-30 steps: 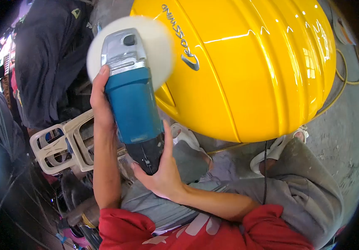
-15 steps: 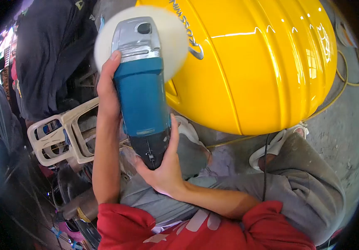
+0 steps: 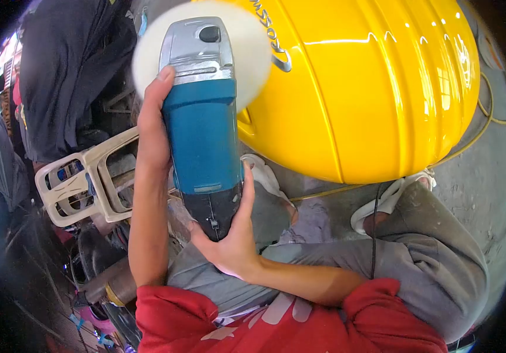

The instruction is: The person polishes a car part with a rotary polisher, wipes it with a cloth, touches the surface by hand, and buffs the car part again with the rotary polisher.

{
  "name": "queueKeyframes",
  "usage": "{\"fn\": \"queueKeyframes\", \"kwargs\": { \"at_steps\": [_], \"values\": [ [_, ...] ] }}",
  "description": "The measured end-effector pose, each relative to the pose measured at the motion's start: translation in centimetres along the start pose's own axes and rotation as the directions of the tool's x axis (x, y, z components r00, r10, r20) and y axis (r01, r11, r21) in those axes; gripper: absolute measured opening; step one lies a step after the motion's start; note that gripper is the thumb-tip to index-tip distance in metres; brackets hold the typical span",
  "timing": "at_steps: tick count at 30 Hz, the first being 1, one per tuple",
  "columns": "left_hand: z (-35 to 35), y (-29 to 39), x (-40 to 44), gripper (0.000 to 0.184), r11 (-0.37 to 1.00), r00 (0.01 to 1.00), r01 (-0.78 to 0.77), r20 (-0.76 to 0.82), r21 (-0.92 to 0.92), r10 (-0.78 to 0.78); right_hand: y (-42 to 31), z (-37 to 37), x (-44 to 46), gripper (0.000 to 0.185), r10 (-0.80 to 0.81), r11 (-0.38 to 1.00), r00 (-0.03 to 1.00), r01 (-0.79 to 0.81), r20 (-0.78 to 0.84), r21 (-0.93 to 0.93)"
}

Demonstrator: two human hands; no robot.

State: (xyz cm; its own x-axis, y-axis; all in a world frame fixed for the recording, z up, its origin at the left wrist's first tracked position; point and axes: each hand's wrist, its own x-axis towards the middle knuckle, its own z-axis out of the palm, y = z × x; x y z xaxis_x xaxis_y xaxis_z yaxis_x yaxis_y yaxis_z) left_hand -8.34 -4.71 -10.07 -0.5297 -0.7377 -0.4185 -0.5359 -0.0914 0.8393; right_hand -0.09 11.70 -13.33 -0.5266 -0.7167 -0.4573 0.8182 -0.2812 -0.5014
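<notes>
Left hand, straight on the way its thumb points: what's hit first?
Likely the silver head of the blue power tool that the left hand grips. The white pad shows around that head, though depth is unclear.

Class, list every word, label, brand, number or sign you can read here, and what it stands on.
"Crossw", cut off by the picture's top edge: silver lettering on the yellow panel.
Brown strip, far left: marks too small and blurred to read.
Red shirt: pale print, no legible word.
Power tool: nothing legible.
</notes>
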Motion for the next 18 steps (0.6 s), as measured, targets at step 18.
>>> {"fn": "queueKeyframes", "kwargs": {
  "at_steps": [18],
  "values": [
    [0.5,1.5,2.5,0.051,0.999,0.998,-0.016,0.062,0.035,0.014,-0.8,-0.4,3.5,0.107,-0.107,0.991,0.994,0.108,0.015,-0.081]
  ]
}}
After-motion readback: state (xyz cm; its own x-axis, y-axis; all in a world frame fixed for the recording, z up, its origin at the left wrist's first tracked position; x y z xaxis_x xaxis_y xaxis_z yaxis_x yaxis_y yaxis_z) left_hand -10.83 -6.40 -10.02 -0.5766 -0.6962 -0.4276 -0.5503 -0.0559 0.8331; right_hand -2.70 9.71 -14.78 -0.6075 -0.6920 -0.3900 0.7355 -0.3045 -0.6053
